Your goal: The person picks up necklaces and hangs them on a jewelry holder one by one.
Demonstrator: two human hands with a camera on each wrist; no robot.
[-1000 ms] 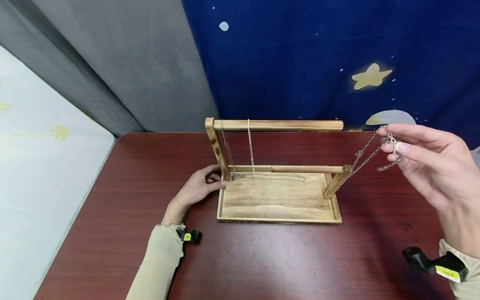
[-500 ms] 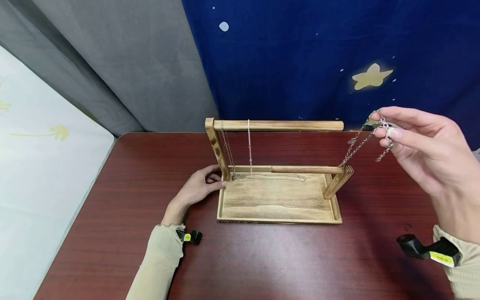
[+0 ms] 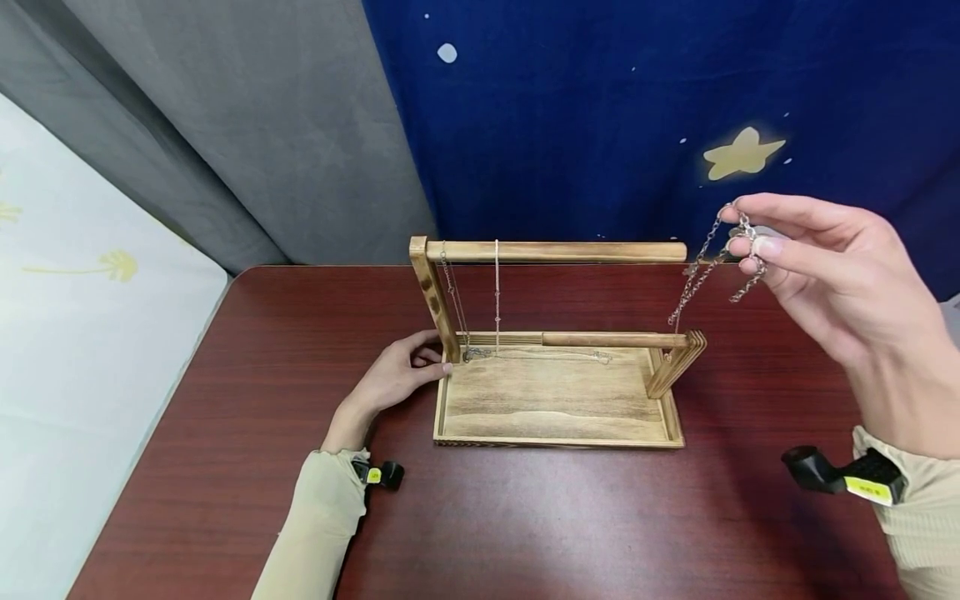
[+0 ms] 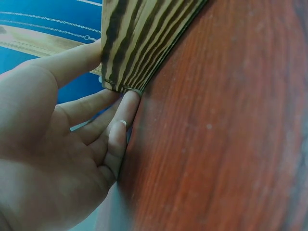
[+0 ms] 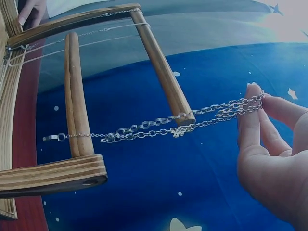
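My right hand (image 3: pixel 847 267) pinches a silver chain necklace (image 3: pixel 696 283) between thumb and fingers, raised to the right of a wooden jewelry stand (image 3: pixel 555 439). The doubled chain hangs down from the fingertips, with small charms on it. In the right wrist view the necklace (image 5: pixel 159 132) overlaps the free end of the upper rod (image 5: pixel 166 77) and the lower rod (image 5: pixel 79 106). My left hand (image 3: pixel 393 375) grips the stand's left end, its thumb on the tray rim; in the left wrist view the fingertips (image 4: pixel 129 103) reach under the striped wooden corner (image 4: pixel 139 38).
Two thin necklaces, a dark silver one (image 3: pixel 452 289) and a pale one (image 3: pixel 497 296), hang from the upper rod near the left post (image 3: pixel 435 300); their lower ends lie in the tray. A short right post (image 3: pixel 675 367) carries the lower rod. Behind the reddish table (image 3: pixel 562 517) hangs a blue curtain (image 3: pixel 570 125).
My right hand has moved left and upward with the necklace, bringing the hanging chain from beyond the right post to near the free end of the upper rod. The left hand stays still.
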